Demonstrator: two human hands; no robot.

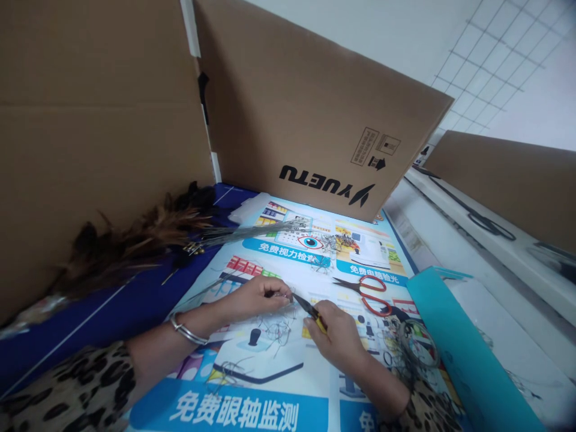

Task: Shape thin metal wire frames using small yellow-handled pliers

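My left hand [256,297] is closed in a pinch on a thin wire piece [281,296] just above a printed poster [270,408]. My right hand [337,339] is wrapped round small yellow-handled pliers [310,311], whose dark jaws point left and meet the wire at my left fingertips. Loose bits of thin wire [276,333] lie on the poster under both hands. A silver bangle [185,329] is on my left wrist. Both sleeves are leopard print.
Red-handled scissors [371,294] lie on the poster right of my hands. Brown feathers on wire stems [148,237] lie at the left. Cardboard walls [315,114] stand behind. A teal box lid [463,354] and a coil of wire [416,342] sit at the right.
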